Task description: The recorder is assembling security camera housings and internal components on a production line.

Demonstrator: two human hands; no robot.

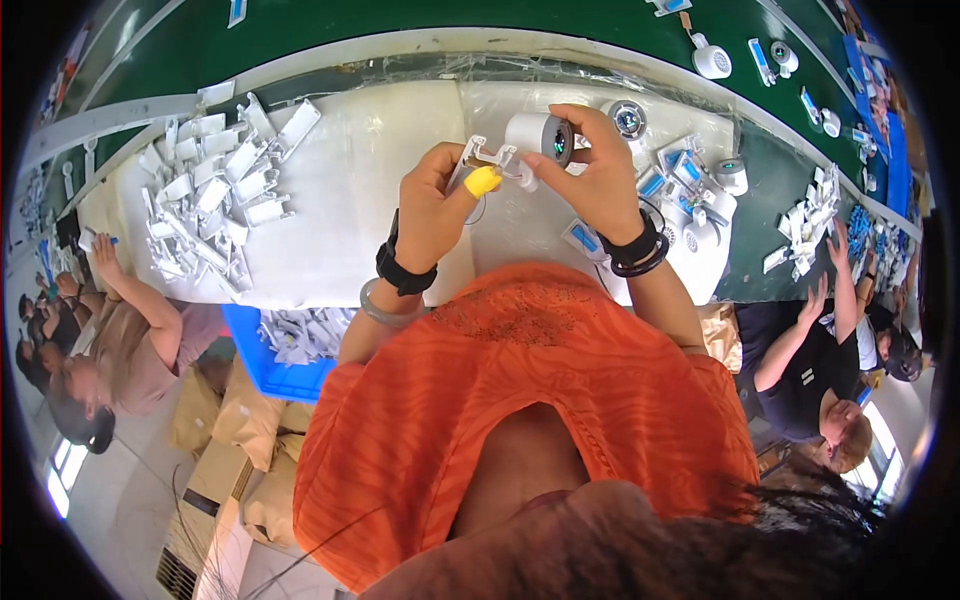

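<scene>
My left hand [432, 205] is closed on a white plastic bracket [490, 152] with a forked upper end. A yellow cover [482, 181] sits at the tip of its thumb. In my right hand [598, 168], thumb and fingers grip a white cylindrical unit [527, 128] with a dark, glossy round end. The unit and the bracket are close together over the worktable; whether they are joined I cannot tell. A small clear-white piece [523, 176] shows between the two hands, partly hidden by the right thumb.
White plastic parts [215, 195] are heaped on the left of the pale worktable [370, 150]. Several similar round units [703, 236] lie at right. Beyond runs a green conveyor [400, 22] carrying more units. A blue bin [250, 350] of white parts stands below left. Co-workers sit on both sides.
</scene>
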